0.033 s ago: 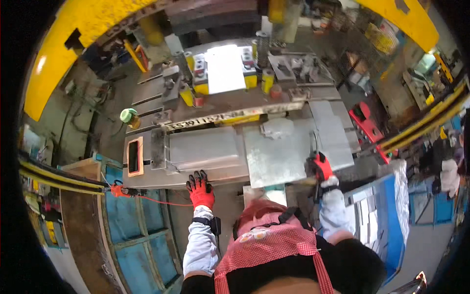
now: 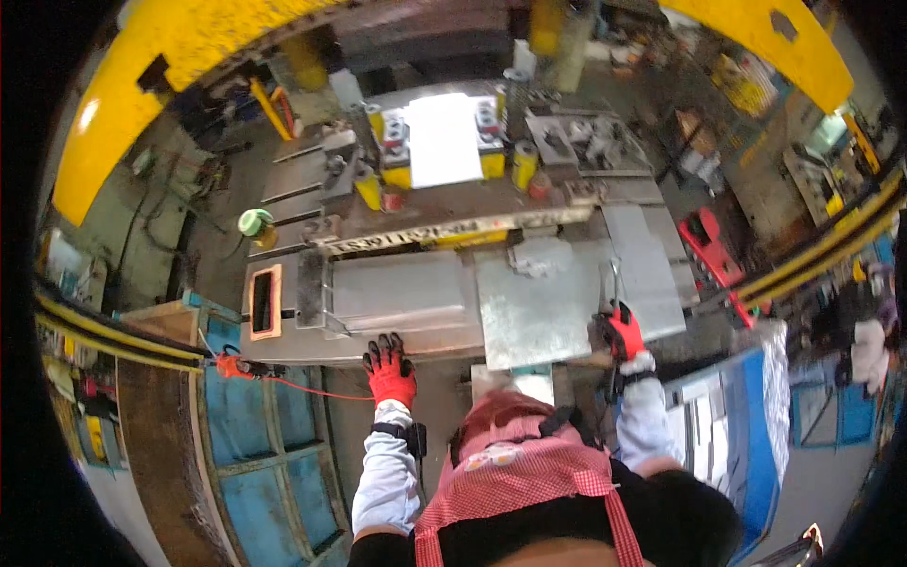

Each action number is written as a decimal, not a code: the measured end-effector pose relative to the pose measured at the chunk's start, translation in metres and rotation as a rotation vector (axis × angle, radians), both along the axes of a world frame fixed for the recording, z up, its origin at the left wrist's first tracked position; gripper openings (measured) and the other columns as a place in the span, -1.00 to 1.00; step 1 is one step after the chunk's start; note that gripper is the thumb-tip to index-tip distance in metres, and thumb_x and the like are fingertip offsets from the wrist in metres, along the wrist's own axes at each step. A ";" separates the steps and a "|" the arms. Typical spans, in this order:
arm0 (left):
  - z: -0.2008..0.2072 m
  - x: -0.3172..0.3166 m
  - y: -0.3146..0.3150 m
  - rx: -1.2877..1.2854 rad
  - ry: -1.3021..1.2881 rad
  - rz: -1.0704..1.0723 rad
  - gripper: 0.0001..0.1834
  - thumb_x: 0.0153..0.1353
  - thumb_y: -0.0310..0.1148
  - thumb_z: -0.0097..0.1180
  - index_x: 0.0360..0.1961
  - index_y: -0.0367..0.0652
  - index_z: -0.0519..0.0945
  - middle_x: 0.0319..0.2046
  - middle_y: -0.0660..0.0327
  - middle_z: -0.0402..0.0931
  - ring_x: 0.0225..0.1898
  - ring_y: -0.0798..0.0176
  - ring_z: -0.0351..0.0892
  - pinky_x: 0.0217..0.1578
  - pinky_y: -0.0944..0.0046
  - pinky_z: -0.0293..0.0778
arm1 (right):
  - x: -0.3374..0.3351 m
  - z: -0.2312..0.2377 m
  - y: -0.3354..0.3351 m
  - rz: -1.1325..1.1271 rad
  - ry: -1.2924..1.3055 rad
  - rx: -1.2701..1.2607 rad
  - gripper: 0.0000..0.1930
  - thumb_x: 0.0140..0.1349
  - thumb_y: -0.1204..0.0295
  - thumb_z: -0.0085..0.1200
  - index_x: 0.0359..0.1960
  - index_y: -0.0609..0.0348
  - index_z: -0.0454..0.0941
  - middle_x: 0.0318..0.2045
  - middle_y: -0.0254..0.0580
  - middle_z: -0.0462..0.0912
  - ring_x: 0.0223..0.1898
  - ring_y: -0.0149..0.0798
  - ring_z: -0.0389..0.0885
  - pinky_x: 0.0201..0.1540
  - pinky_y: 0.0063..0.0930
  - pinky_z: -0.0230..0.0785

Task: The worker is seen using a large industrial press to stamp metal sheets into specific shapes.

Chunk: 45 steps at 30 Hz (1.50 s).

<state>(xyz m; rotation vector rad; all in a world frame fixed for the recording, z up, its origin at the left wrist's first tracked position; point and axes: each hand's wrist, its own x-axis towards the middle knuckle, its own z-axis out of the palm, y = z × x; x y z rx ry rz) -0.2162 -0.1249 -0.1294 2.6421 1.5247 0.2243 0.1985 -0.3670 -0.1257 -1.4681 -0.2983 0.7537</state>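
Observation:
My left hand (image 2: pixel 388 370), in a red glove with black fingertips, rests with fingers spread at the front edge of the metal press table (image 2: pixel 430 351). On the right, my right hand (image 2: pixel 624 335), in the same kind of glove, is closed around a slim metal tool; its thin shaft (image 2: pixel 617 277) points away from me over the sheets. Its full shape is hidden by the glove. Left of that hand lies a flat grey metal sheet (image 2: pixel 534 317), with a crumpled pale cloth (image 2: pixel 540 256) at its far edge. Another sheet (image 2: pixel 647 269) lies to the right.
A bright white sheet (image 2: pixel 445 142) lies on the die between yellow posts farther back. A raised grey plate (image 2: pixel 402 293) sits front left, near a green-lidded jar (image 2: pixel 255 225). Yellow-black bars (image 2: pixel 123 338) flank both sides. A blue-framed rack (image 2: pixel 274 416) stands lower left.
The whole view has shifted slightly. The tool's shaft in my right hand shows more plainly and leans a little to the right. My left hand stays at the table edge.

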 end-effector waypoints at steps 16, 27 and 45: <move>0.144 0.234 0.119 -1.694 -1.716 -0.109 -0.57 0.26 -0.14 -0.08 0.03 -0.20 0.41 -0.18 0.09 0.52 -0.17 0.21 0.53 -0.12 0.26 0.46 | 0.010 0.222 0.335 0.736 0.095 0.256 -0.83 0.18 0.26 0.02 -0.39 0.08 0.50 -0.60 -0.44 0.46 -0.59 -0.53 0.41 -0.53 -0.65 0.19; 0.127 0.187 0.169 0.342 -0.644 -0.590 -0.88 -0.01 -0.43 0.13 -0.40 -0.19 0.61 -0.44 0.12 0.57 -0.36 0.11 0.55 -0.32 0.22 0.45 | 0.017 0.193 0.153 0.511 -0.092 0.232 -0.59 0.18 0.45 0.01 0.09 0.19 0.32 -0.35 -0.30 0.52 -0.50 -0.51 0.40 -0.50 -0.65 0.26; 0.252 0.098 0.190 -0.781 -0.449 -0.367 -0.79 0.02 -0.27 0.15 -0.43 -0.21 0.60 -0.62 0.38 0.44 -0.57 0.53 0.33 -0.58 0.48 0.21 | -0.031 0.156 0.062 0.593 -0.430 -0.042 -0.40 -0.05 0.48 0.16 0.12 0.13 0.32 -0.51 -0.31 0.44 -0.52 -0.36 0.46 -0.44 -0.45 0.36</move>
